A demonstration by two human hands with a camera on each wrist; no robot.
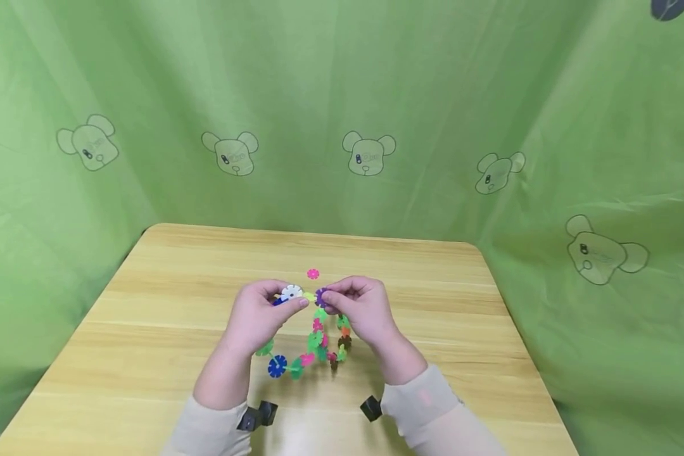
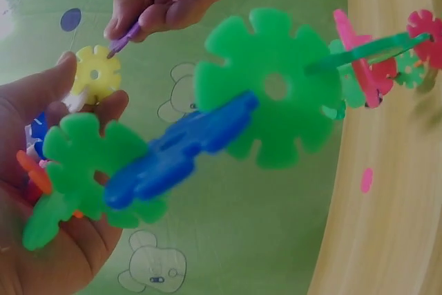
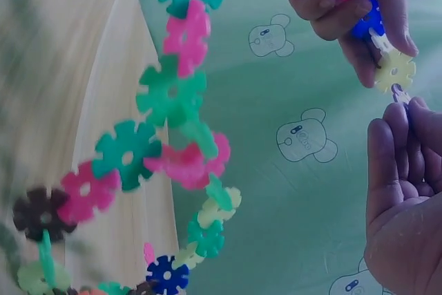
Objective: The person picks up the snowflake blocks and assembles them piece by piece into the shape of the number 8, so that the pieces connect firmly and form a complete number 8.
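Observation:
My left hand [image 1: 259, 316] grips one end of a chain of notched plastic snowflake discs, with a white disc [image 1: 292, 293] between thumb and fingers. A yellow disc [image 2: 97, 74] sticks out past those fingertips. Opposite it, my right hand [image 1: 361, 310] pinches a purple disc [image 1: 322, 297] by thumb and fingers, its edge right at the yellow disc's rim. Part of the chain is hidden in the left palm, where orange and blue discs [image 3: 368, 18] show. From there the chain hangs below both hands in a loop of green discs [image 2: 269, 88], pink, blue and brown ones.
A loose pink disc [image 1: 313, 273] lies on the wooden table [image 1: 177, 285] beyond the hands. Green curtains [image 1: 296, 76] with bear-head prints surround the table's back and sides. Small black devices [image 1: 370, 408] sit at both wrists, beside the sleeves.

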